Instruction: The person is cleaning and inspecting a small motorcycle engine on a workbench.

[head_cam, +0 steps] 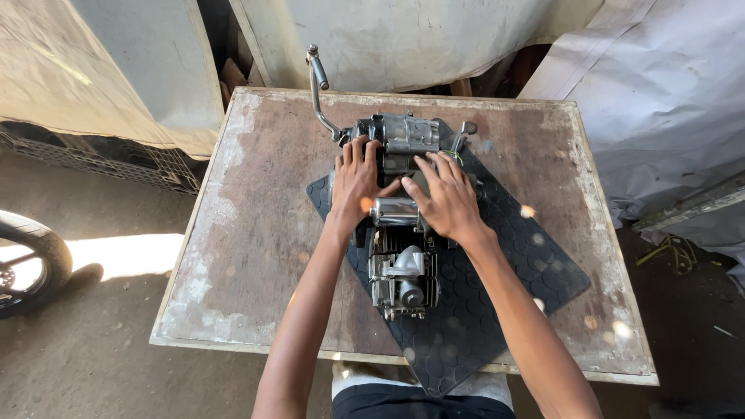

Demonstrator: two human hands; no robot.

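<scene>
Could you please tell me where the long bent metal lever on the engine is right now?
The bent lever rises from the engine's far left corner, just beyond the left hand, toward the table's back edge.

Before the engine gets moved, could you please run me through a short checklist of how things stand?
1. Both hands on the engine: ok; left hand and right hand lie flat on its top.
2. Engine on the rubber mat: ok.
3. Mat fully on the table: not ok; its near corner hangs over the edge.
4. Kick lever free of the hands: ok.
5. Firm grip: cannot tell; palms rest, fingers spread.
</scene>
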